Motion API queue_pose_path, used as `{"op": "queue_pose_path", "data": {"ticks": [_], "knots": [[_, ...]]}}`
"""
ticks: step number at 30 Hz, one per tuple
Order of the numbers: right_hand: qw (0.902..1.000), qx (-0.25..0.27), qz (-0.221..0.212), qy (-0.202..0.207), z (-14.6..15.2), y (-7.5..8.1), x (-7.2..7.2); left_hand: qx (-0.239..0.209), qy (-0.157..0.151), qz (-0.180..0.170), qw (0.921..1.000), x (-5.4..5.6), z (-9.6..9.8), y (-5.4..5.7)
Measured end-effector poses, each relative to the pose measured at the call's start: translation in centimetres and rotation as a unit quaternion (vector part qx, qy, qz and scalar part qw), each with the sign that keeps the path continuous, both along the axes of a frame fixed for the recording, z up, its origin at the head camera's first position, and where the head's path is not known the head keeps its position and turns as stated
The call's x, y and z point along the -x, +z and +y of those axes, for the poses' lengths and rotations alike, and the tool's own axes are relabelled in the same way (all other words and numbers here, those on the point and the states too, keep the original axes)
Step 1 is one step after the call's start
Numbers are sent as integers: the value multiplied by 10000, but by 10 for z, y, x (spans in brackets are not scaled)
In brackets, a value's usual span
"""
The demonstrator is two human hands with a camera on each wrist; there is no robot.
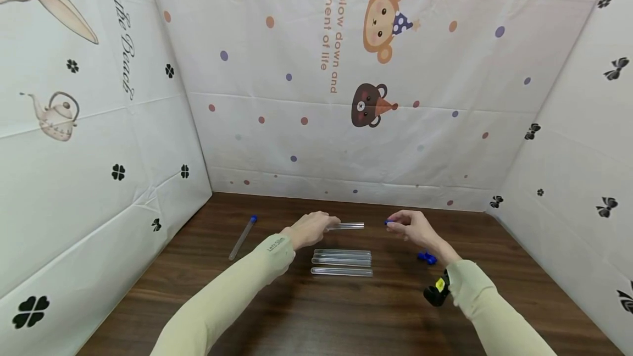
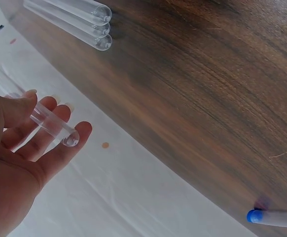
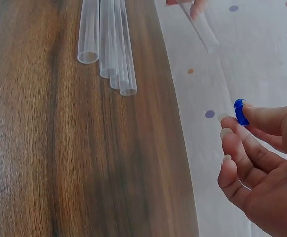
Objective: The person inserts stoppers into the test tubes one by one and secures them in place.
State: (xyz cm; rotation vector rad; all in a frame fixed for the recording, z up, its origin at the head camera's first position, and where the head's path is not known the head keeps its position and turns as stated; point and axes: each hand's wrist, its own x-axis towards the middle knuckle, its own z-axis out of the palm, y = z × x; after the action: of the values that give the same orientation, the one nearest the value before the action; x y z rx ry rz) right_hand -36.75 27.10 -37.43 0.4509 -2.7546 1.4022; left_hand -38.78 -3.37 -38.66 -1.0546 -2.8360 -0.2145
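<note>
My left hand (image 1: 310,229) pinches a clear test tube (image 1: 348,226) near its rounded end, the open end pointing right toward the other hand. In the left wrist view the thumb presses the tube (image 2: 54,123) against the fingers. My right hand (image 1: 414,228) holds a small blue cap (image 3: 240,112) between thumb and index finger, a short gap from the tube's mouth. Several more clear tubes (image 1: 341,272) lie side by side on the table, in front of the hands, their open ends to the right.
A tube with a blue cap (image 1: 242,238) lies at the left on the brown wooden table (image 1: 386,317). Several loose blue caps (image 1: 427,257) lie under the right forearm. A black object with a yellow label (image 1: 437,289) is by the right wrist. Printed white sheets (image 1: 296,142) enclose the table.
</note>
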Motion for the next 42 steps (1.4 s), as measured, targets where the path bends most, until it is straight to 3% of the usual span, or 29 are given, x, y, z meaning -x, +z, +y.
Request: {"op": "queue_pose_path", "data": {"ticks": [8,19,25,42], "knots": [[9998,-152,-43,-110,-9,1,-2,-38,-49,27,10000,-2,1,0],[9997,18,-74,238,-18,-3,0,-81,-62,-57,9999,-2,5,-2],[9995,-40,40,320,-24,-3,0,-28,-93,-50,9999,-4,7,0],[9990,136,-161,399,-32,-7,2,-116,-66,-194,9997,-6,9,2]]}}
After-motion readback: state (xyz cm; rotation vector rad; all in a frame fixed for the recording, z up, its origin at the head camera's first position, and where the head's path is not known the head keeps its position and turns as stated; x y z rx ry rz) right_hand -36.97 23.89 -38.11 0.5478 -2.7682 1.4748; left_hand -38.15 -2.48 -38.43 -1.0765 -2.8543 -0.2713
